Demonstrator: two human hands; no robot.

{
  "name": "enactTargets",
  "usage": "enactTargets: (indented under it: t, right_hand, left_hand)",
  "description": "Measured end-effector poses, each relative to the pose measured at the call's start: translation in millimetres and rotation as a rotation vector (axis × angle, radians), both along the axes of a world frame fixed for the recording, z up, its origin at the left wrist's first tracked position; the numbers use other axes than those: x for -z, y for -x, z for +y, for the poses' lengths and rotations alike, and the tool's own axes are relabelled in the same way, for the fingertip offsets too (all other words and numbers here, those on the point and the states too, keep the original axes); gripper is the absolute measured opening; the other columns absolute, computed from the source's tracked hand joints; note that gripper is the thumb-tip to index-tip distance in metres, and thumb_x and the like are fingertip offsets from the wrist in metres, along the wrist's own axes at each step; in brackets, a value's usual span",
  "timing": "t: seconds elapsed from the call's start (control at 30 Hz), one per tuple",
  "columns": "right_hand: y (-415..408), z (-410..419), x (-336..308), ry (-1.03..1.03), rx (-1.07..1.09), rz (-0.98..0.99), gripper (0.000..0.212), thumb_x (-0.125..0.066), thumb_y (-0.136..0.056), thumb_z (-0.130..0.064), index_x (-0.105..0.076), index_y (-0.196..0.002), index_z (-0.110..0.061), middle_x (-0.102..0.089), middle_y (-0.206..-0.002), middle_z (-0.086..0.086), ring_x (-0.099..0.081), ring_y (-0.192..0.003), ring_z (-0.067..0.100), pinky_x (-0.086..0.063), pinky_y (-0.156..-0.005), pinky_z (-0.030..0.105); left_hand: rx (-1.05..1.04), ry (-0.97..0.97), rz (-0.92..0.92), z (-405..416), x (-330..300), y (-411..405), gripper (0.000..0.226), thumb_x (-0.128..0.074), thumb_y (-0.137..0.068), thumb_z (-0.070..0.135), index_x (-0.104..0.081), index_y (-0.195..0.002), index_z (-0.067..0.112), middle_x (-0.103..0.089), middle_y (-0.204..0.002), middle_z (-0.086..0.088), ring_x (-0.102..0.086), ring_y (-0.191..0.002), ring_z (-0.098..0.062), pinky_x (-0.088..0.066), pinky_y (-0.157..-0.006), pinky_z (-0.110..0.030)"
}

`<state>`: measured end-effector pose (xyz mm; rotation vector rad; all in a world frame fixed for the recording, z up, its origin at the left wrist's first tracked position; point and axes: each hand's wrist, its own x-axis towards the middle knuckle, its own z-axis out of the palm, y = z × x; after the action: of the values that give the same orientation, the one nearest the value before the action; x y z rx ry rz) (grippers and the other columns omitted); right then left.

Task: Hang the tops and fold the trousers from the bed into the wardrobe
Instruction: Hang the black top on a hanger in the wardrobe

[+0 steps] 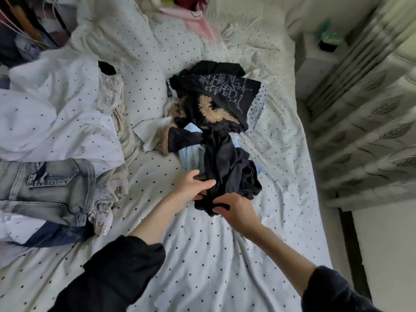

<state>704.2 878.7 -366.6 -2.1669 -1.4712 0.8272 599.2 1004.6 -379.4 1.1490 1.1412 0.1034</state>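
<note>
My right hand [234, 208] pinches the near end of the black garment [227, 167], fingers clamped on its hem. My left hand [193, 185] lies alongside, fingers straight, touching the cloth. The garment's long axis runs away from me toward the headboard end, mid-bed [202, 255]. Curtains [364, 122] flank the bed's right edge.

Crumpled black garment [227, 167] at near end of clothes pile, bed [202, 255] centre. Black printed top [222, 91] at 12 o'clock of it, rumpled. Faded jeans [47, 188] at 9 o'clock, bunched on bedding.
</note>
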Motion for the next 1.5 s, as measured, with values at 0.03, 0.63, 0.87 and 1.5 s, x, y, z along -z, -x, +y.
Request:
enactTargets:
  t: [0.03, 0.63, 0.87, 1.5]
  right_hand:
    - [1, -8, -3, 0.005, 0.005, 0.005, 0.02, -0.063, -0.087, -0.016, -0.071, -0.105, -0.015, -0.069, -0.103, -0.001, -0.057, -0.098, 0.016, -0.037, -0.079, 0.019]
    - [-28, -1, 71, 0.323, 0.518, 0.125, 0.066, -0.056, -0.092, -0.026, -0.021, -0.145, -0.007, -0.034, -0.142, 0.015, -0.039, -0.128, 0.032, -0.038, -0.103, 0.041]
    - [-44, 4, 103, 0.438, 0.974, 0.536, 0.039, -0.059, -0.09, -0.023, -0.046, -0.119, 0.0, -0.054, -0.116, 0.012, -0.053, -0.104, 0.031, -0.047, -0.092, 0.04]
    - [-25, -25, -10, -0.133, 0.529, 0.344, 0.039, -0.063, -0.079, -0.033, -0.051, -0.053, -0.006, -0.055, -0.071, -0.005, -0.052, -0.084, 0.02, -0.043, -0.079, 0.035]
  left_hand:
    - [0.019, -0.027, 0.031, -7, -1, -5, 0.056, -0.07, -0.082, 0.012, -0.047, -0.132, 0.006, -0.066, -0.102, -0.013, -0.063, -0.091, -0.024, -0.052, -0.084, -0.034]
    - [-0.052, -0.283, 0.497, -21, 50, 131, 0.015, -0.048, -0.087, 0.006, -0.049, -0.094, 0.02, -0.056, -0.09, -0.007, -0.053, -0.081, -0.025, -0.039, -0.074, -0.03]
    - [0.186, -0.412, 0.274, -38, 45, 83, 0.018, -0.046, -0.093, 0.006, -0.059, -0.101, 0.017, -0.059, -0.092, 0.004, -0.057, -0.086, -0.012, -0.043, -0.069, -0.013]
    - [0.201, -0.635, -0.082, -86, -16, 14, 0.005, -0.061, -0.088, 0.011, -0.058, -0.085, 0.012, -0.061, -0.077, 0.003, -0.055, -0.069, -0.001, -0.04, -0.064, -0.01]
